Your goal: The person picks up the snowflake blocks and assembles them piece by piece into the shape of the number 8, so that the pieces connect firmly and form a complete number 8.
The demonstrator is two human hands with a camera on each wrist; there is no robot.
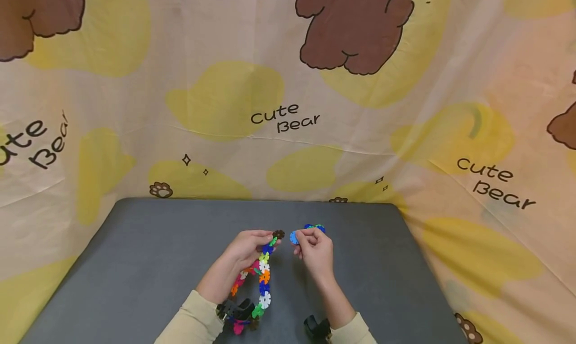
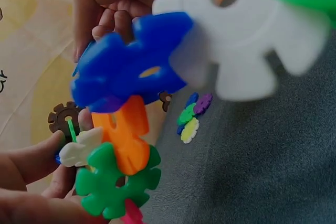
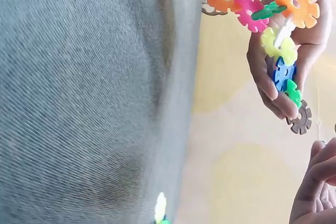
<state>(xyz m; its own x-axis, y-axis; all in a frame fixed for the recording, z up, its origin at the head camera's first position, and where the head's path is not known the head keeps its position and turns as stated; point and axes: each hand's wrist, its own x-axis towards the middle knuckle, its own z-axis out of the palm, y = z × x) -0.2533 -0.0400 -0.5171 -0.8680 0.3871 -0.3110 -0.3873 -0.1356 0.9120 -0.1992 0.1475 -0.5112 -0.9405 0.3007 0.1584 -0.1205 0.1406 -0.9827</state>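
My left hand (image 1: 248, 246) holds a chain of interlocking notched plastic discs (image 1: 264, 276) in many colours. At the chain's end, a brown disc (image 1: 279, 234) sticks out past the left fingertips, joined to a green disc (image 3: 294, 94). The rest of the chain loops down near the left wrist. Between thumb and fingers my right hand (image 1: 318, 251) pinches a light blue disc (image 1: 294, 237), a small gap to the right of the brown one. In the right wrist view that blue disc is mostly hidden behind the fingers.
Beyond the right hand, several loose discs (image 2: 193, 115) in blue, green, purple and yellow lie on the grey table (image 1: 180, 234). A printed bear cloth (image 1: 216, 149) hangs behind the table and along its sides. Black camera straps (image 1: 236, 310) are on the wrists.
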